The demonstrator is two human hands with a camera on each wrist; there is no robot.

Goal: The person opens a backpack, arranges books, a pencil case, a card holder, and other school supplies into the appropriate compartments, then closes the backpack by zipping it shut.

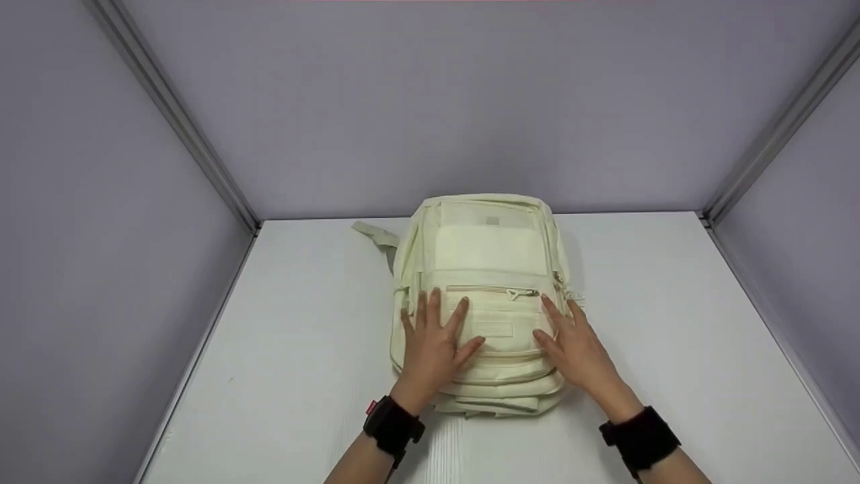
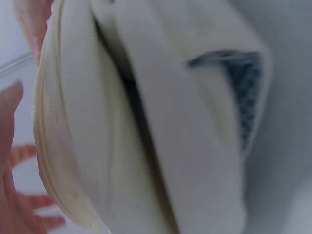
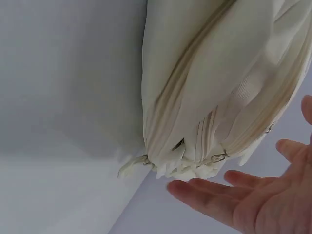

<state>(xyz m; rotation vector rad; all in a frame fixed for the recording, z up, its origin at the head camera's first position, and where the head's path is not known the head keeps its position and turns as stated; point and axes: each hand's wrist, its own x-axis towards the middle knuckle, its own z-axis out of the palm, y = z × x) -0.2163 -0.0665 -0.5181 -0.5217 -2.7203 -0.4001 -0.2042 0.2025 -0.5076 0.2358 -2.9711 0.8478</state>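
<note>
A cream backpack [image 1: 490,249] lies front side up on the white table, its zipped front pocket [image 1: 494,323] facing up. Over the pocket's left part spreads my left hand [image 1: 433,346], fingers apart and straight. My right hand [image 1: 581,346] is at the pocket's right edge, fingers extended near the zipper pull [image 1: 522,293]. In the left wrist view the backpack's bottom folds [image 2: 161,122] fill the middle, with the left hand [image 2: 19,195] at the left edge. The right wrist view shows the bag's zipped side [image 3: 209,83] and my right hand [image 3: 263,195] with outstretched fingers beside it.
A strap [image 1: 375,235] sticks out from the bag's upper left onto the white table [image 1: 302,336]. Grey panels [image 1: 470,101] stand behind the table and on both sides, joined by metal corner posts [image 1: 188,134]. Each wrist wears a black band [image 1: 393,425].
</note>
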